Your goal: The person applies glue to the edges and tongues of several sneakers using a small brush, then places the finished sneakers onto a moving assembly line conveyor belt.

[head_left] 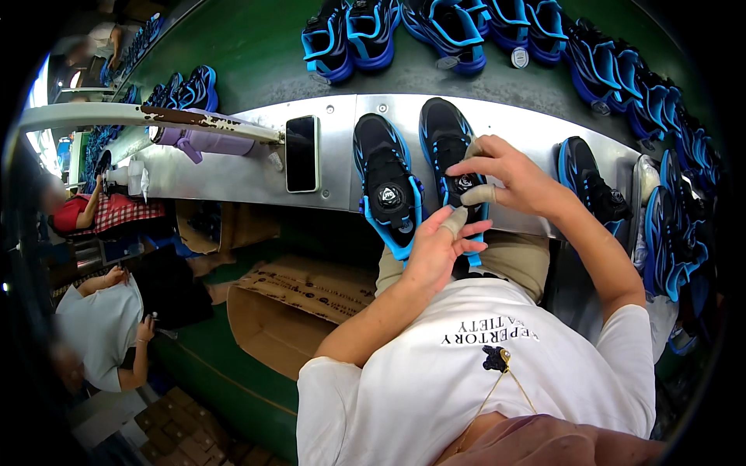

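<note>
Two black shoes with bright blue edging lie side by side before me, toes away, each with a round dial on its tongue: a left shoe (381,144) and a right shoe (440,128). My right hand (509,177) arches over the right shoe's dial, its fingers apart and touching the upper. Below it, at the shoe's collar, my left hand (444,242) has its covered thumb and a fingertip drawn together, the other fingers stretched out. Whatever that pinch holds is too small to make out. Pale covers sit on several fingertips of both hands.
A phone (302,154) and a lilac bottle (206,143) lie left on the metal ledge (334,116), beneath a chipped white bar (186,116). More shoes (451,35) line the green belt beyond. Another shoe (587,175) is at right. An open carton (268,322) and seated co-workers are left.
</note>
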Demonstrator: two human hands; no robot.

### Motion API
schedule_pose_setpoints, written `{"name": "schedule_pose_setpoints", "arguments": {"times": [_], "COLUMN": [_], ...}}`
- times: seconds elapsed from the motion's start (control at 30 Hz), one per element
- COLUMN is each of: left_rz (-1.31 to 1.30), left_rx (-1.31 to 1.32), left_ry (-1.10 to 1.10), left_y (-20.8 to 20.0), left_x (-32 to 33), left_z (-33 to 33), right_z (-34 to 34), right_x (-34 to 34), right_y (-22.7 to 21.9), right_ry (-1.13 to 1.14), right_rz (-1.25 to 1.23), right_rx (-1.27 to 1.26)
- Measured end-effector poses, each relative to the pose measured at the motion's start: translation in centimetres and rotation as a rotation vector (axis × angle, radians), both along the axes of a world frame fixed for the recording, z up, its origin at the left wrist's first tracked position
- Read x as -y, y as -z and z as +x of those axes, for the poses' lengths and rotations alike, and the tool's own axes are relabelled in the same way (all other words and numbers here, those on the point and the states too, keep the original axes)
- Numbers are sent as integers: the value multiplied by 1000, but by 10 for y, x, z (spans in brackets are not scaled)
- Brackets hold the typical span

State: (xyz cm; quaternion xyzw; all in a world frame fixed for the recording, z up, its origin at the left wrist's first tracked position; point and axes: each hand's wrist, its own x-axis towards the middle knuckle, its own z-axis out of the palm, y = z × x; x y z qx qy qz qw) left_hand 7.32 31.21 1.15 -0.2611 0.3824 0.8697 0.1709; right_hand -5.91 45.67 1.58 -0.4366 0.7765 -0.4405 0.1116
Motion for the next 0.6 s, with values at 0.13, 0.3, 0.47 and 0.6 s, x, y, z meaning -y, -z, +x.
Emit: {"name": "schedule_pose_setpoints", "arguments": {"times": [0.13, 0.3, 0.47, 0.6], "left_rz": [11, -76, -1552, -1451], "left_rx": [6, 39, -697, -550], "left_ry": [-68, 354, 39, 26], "left_y": [-1, -12, -56, -3], "left_x": [-12, 21, 72, 77], "left_z": [0, -3, -3, -8], "right_z": [3, 24, -5, -29], "right_x": [5, 10, 25, 81], "right_y": [8, 0, -17, -4], "right_ry": [7, 203, 119, 97], "right_rz": [37, 86, 51, 54], "right_rx": [-103, 4, 62, -52]}}
